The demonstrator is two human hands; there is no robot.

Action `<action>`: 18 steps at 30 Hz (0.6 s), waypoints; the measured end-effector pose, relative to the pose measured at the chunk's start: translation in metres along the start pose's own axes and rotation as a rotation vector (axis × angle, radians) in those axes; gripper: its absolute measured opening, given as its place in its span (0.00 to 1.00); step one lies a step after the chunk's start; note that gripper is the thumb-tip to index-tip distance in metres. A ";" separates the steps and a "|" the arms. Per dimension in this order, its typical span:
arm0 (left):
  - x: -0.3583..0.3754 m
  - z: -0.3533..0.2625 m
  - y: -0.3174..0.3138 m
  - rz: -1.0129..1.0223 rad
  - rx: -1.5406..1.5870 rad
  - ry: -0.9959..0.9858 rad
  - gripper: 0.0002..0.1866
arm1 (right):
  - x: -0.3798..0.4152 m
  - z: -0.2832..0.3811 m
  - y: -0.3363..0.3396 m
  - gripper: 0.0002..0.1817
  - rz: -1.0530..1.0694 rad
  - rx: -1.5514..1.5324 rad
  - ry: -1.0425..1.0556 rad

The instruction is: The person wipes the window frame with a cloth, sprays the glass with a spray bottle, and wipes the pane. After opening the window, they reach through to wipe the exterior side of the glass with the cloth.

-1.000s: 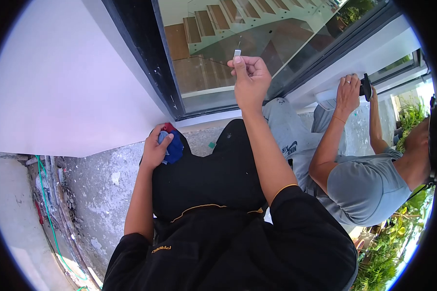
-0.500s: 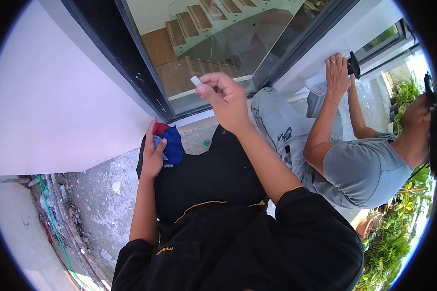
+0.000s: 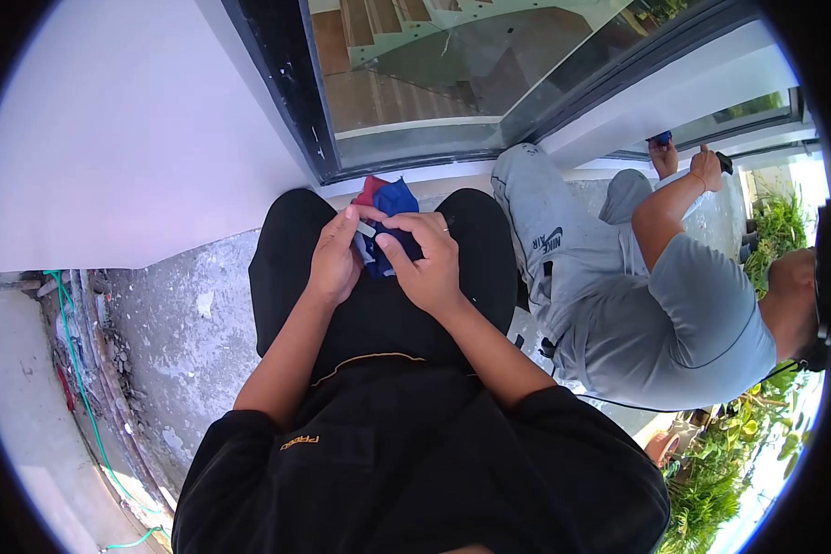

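Note:
Both of my hands meet above my lap at a small whitish rectangular piece [image 3: 367,229]. My left hand [image 3: 334,260] pinches its near-left end, thumb and fingertips together. My right hand [image 3: 431,263] is closed at the other end, with a ring on one finger. A crumpled blue cloth [image 3: 396,198] with a red cloth [image 3: 370,190] lies just behind and under my fingers, between my knees. Whether my left palm also grips the cloth is hidden.
A dark-framed glass panel [image 3: 452,83] stands ahead, a white wall [image 3: 129,138] at left. To my right sits a co-worker in grey [image 3: 656,323], hands at another frame, a blue item in one. Pipes and a green hose [image 3: 78,342] run along the left ground.
My right hand has come down from beside the glass to my left hand, bringing the whitish piece. The cloth is now between my knees. The co-worker's hands have moved apart along the frame.

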State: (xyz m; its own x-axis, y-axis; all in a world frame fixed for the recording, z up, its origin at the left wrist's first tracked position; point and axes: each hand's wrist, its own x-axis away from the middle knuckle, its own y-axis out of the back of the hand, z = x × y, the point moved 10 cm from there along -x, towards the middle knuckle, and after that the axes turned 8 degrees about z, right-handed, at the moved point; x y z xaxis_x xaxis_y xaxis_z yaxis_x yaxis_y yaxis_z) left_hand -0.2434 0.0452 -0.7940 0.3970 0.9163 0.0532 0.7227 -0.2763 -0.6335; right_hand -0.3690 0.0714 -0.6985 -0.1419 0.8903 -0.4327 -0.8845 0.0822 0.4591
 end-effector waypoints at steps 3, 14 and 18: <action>0.007 -0.012 0.003 -0.016 0.207 0.008 0.23 | 0.009 -0.037 0.013 0.19 -0.086 -0.107 -0.252; 0.058 -0.163 0.080 -0.275 -1.345 0.181 0.19 | -0.070 -0.153 0.010 0.25 0.370 -0.172 -0.663; 0.104 -0.148 0.167 -0.250 -1.752 0.491 0.19 | -0.068 -0.272 -0.059 0.24 0.762 0.291 -0.727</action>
State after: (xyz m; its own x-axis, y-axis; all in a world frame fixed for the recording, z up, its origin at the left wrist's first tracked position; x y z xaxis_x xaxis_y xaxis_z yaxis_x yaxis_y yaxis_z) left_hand 0.0024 0.0513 -0.7803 0.0773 0.9101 0.4072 0.3462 -0.4075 0.8450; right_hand -0.4283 -0.1162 -0.9073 -0.2270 0.7960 0.5611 -0.5231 -0.5856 0.6192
